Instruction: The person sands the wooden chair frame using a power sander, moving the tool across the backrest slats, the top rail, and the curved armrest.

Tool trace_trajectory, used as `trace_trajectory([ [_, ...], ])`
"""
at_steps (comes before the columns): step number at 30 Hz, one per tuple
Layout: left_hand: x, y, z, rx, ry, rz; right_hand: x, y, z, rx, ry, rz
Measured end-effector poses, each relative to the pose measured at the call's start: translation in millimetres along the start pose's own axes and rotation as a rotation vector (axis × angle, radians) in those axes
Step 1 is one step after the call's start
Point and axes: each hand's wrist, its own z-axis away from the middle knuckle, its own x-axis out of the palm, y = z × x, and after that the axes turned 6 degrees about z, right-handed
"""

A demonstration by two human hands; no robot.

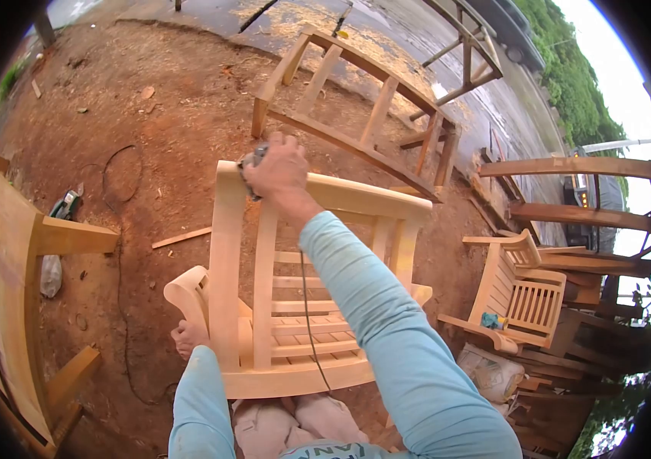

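A pale wooden chair with slats and a scrolled armrest is tilted in front of my legs. My right hand is closed over a small dark power sander, which sits against the far left end of the chair's top edge. Most of the sander is hidden under the fingers. Its cord hangs down across the slats. Lower on the left, my left hand is wrapped round the chair's side just below the armrest.
An unfinished wooden frame stands beyond the chair. To the left is a wooden table, with a green power tool and a dark cable on the dirt. A slatted bench carrying a teal item is at right, near stacked timber.
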Motion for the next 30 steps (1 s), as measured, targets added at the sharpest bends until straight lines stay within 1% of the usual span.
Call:
trace_trajectory([
  [4,-7,4,4,0.007,0.010,0.013,-16,68,4,0.085,0.048,0.058],
  [7,-12,7,7,0.021,0.022,0.031,-24,126,6,0.106,0.116,0.095],
  [10,-9,4,2,-0.003,-0.050,0.002,-30,175,9,0.167,0.171,0.126],
  [16,-2,-3,-1,0.056,-0.020,-0.010,-41,262,12,0.215,0.310,0.110],
  [19,-7,0,3,0.071,-0.005,-0.019,-50,302,14,0.278,0.327,0.120],
  [24,-7,0,3,0.086,0.027,-0.019,-54,383,11,0.287,0.390,0.096],
  [25,-5,-1,2,0.092,0.033,-0.032,-58,393,10,0.293,0.397,0.078],
  [28,2,-7,-1,0.112,0.052,-0.030,-66,418,13,0.339,0.454,0.183],
  [30,5,-8,-2,0.124,0.066,-0.028,-72,435,13,0.372,0.458,0.200],
])
